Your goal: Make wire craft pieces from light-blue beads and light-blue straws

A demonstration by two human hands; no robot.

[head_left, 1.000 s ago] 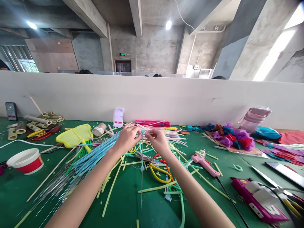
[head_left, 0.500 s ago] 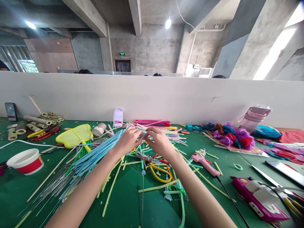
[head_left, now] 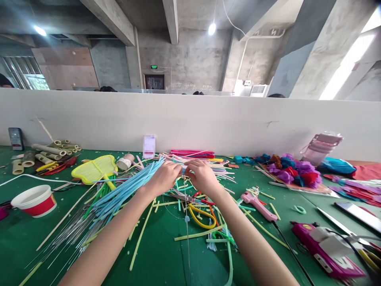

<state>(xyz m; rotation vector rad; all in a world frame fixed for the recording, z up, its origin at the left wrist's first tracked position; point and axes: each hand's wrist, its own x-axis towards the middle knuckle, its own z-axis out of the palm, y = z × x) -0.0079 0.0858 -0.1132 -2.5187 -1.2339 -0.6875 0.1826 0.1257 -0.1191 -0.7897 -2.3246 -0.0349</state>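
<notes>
My left hand (head_left: 167, 177) and my right hand (head_left: 201, 175) meet at the middle, fingers pinched close together. Between the fingertips is a small light-blue piece on a thin wire (head_left: 188, 242), which runs down toward the near table edge. A small pale-blue blob (head_left: 187, 218) sits partway along this wire. The fingers partly hide the piece, so its exact form is unclear. Beside my left wrist lies a bundle of light-blue strips (head_left: 126, 190). Below my hands are scissors with yellow handles (head_left: 202, 216), among cut green and yellow strips.
At left are a paper cup (head_left: 34, 200), a yellow butterfly-shaped piece (head_left: 95, 170) and bamboo tubes (head_left: 49, 150). At right lie a pink glue gun (head_left: 258, 205) with its cord, a magenta power strip (head_left: 327, 254) and coloured petals (head_left: 294, 171). A white partition (head_left: 190, 119) stands behind.
The wire and its pale-blue blob have shifted slightly right and the wire is now a little tilted. Both hands stay pinched together, with the fingers slightly moved.
</notes>
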